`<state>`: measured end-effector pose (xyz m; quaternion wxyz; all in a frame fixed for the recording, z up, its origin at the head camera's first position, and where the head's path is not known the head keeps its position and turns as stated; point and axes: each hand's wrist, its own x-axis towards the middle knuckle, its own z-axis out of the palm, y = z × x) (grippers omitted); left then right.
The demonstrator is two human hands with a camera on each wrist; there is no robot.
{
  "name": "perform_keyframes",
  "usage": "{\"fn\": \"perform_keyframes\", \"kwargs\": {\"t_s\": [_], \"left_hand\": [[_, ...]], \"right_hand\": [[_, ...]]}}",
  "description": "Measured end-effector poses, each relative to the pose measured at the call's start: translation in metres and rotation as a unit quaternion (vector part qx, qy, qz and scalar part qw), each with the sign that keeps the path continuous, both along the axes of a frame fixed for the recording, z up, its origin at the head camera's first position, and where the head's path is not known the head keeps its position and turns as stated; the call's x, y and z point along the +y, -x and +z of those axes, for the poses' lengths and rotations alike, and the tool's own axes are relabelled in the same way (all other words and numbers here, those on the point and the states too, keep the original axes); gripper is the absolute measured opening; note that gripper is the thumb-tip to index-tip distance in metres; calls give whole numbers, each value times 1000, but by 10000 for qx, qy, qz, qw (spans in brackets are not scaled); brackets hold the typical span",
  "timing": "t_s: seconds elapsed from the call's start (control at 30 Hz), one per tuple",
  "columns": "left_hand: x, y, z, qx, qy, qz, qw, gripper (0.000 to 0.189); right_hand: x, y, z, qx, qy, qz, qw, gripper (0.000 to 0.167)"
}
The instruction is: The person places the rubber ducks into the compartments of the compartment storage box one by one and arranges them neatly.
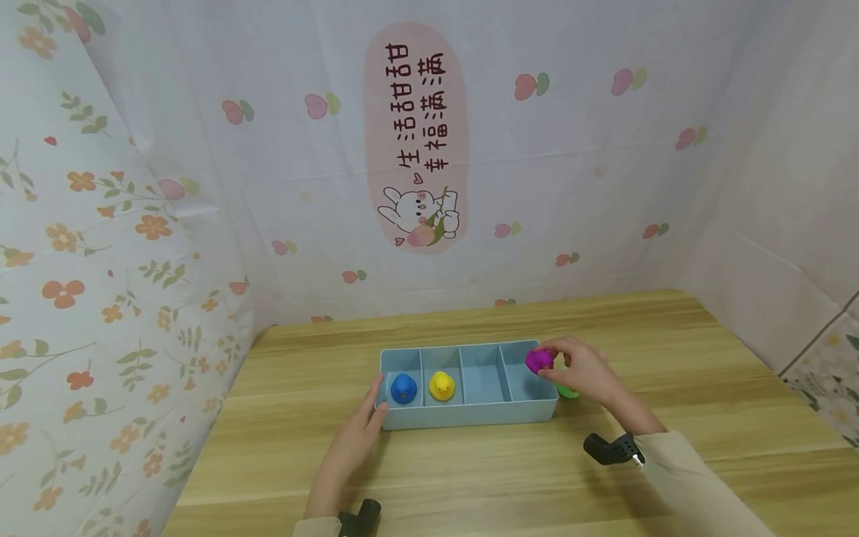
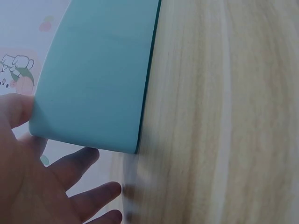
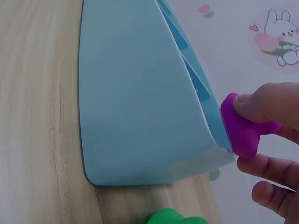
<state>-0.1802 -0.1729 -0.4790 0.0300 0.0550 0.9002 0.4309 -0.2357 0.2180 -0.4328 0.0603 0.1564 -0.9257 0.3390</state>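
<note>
A light-blue divided box (image 1: pixel 470 415) lies lengthwise across the table. In its leftmost compartment sits a blue rubber duck (image 1: pixel 403 388), and a yellow rubber duck (image 1: pixel 441 386) sits in the one beside it. My left hand (image 1: pixel 352 440) touches the box's left end, its fingers spread and mostly straight in the left wrist view. With thumb and fingers, my right hand (image 1: pixel 587 373) pinches a purple rubber duck (image 1: pixel 539 361) at the rim of the rightmost compartment. Outside the right end, partly hidden by that hand, is a green object (image 3: pixel 175 217).
The wooden table (image 1: pixel 470 477) runs up to a patterned cloth backdrop (image 1: pixel 577 186). Floral cloth (image 1: pixel 121 298) hangs along the left side. Each wrist carries a black device, such as the right wrist mount (image 1: pixel 611 449).
</note>
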Motion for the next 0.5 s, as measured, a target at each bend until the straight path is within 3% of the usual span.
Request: {"fn": "perform_keyframes", "kwargs": {"t_s": [0.5], "left_hand": [[2,0,0,-30,-23,27,10000,53]], "right_hand": [[-21,5,-1,91,-116,84,9999,30]]}}
